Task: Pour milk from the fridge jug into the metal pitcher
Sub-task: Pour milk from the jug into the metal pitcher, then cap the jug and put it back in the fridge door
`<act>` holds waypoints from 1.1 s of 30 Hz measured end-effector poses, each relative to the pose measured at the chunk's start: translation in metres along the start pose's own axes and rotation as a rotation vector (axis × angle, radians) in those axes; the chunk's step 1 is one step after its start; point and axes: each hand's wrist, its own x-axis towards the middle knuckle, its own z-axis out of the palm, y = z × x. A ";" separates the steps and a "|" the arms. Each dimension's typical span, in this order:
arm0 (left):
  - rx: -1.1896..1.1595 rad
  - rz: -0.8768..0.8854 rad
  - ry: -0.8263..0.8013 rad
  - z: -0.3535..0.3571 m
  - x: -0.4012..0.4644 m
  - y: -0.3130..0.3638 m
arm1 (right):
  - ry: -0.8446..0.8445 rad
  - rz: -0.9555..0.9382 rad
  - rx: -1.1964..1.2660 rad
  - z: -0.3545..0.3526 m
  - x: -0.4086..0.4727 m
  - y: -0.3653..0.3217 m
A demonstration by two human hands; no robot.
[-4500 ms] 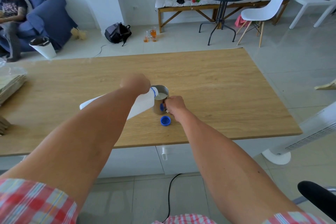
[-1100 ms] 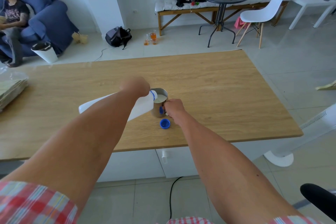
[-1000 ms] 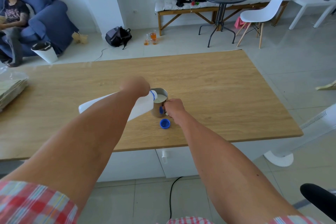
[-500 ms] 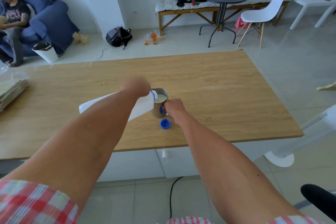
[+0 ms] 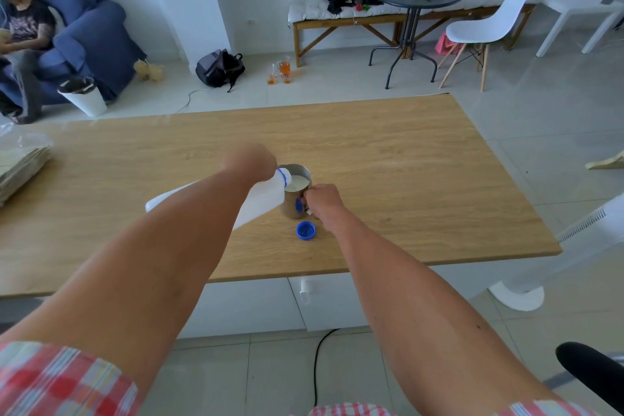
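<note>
Not much has moved in the last few seconds, honestly: the left hand is still wrapped around the fridge jug, tipped far over with its blue-ringed mouth resting right at the rim of the metal pitcher, same pose as a moment ago. What did change is the milk, which looks to sit a bit higher in the pitcher than it did several seconds back, now fairly near the rim. So the pour reads as close to done, and the sensible next thing would probably be to tip the jug back upright before it tops out. The right hand stays closed on the pitcher's handle, pinning it in place on the table. The blue cap lies loose on the wood just beside that hand, on the near side, so it's handy for closing up later but also easy to knock with a wrist. Room-wise it's fine: the pitcher stands around the middle of the table, well in from the near edge and far from the other sides, and there's bare wood all around. Only other stuff on there is a stack of papers way off at the left end, well apart from the action.
</note>
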 end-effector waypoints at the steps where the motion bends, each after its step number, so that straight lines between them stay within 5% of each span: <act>1: -0.037 -0.006 0.002 0.002 0.000 -0.003 | 0.005 -0.002 -0.004 0.000 0.000 0.001; 14: -0.519 -0.104 0.045 0.029 -0.014 -0.035 | 0.210 -0.272 -0.012 -0.005 -0.049 0.034; 24: -1.090 -0.222 0.309 0.029 -0.024 -0.059 | 0.202 -0.237 -0.594 0.018 -0.051 0.070; 33: -1.471 -0.229 0.453 0.052 -0.046 -0.051 | 0.228 -0.308 -0.450 0.017 -0.067 0.094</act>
